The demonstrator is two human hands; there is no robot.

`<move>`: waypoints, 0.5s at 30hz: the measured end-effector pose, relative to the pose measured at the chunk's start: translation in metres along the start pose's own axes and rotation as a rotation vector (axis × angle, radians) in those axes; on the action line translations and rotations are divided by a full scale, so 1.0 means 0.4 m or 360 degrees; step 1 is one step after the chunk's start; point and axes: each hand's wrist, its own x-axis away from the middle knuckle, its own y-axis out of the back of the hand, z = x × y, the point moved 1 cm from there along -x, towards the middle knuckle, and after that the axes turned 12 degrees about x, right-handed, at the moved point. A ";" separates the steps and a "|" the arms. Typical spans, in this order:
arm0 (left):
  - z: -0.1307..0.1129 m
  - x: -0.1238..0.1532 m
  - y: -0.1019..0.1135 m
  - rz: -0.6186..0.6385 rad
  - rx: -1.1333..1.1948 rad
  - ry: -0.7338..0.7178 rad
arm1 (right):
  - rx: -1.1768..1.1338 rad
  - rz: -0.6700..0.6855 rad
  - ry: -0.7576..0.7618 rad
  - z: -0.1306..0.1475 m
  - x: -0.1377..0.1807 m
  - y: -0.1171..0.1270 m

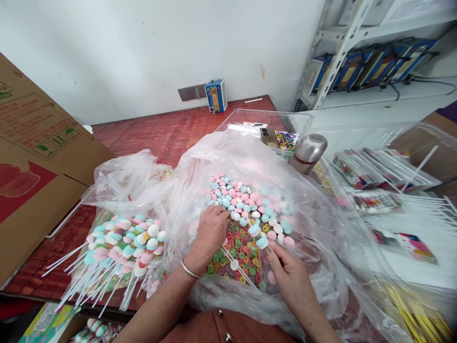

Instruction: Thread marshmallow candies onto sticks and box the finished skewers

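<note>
Pink, blue and white round marshmallows [233, 194] fill the back part of an opened clear plastic bag [228, 147] in front of me. Colourful ring-shaped gummies [246, 250] lie nearer to me in the bag, with a few white sticks [246, 276] on top. My left hand [213, 231] reaches down to the marshmallows' left edge, fingers curled together; what is between the fingertips is hidden. Pinched in my right hand [287, 269] is a candy skewer [262, 241], with blue and pink-white pieces stacked at its end. Its stick is mostly hidden by the hand.
Finished-looking candy skewers [124, 243] are heaped at left beside a cardboard box [39, 147]. A steel flask [309, 152] and a clear bin [264, 114] with a phone [269, 138] stand behind the bag. Bins of packets [385, 166] and white sticks sit at right.
</note>
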 end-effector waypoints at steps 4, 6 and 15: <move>-0.003 0.001 -0.005 -0.0029 0.0100 -0.0054 | 0.0436 -0.0029 0.0166 0.020 0.002 -0.023; -0.013 0.009 0.004 -0.0110 0.0293 0.0017 | 0.0562 -0.0031 0.0209 0.024 0.002 -0.035; -0.043 0.025 0.007 -0.0025 0.1679 0.0813 | 0.0705 -0.0013 0.0278 0.023 0.000 -0.039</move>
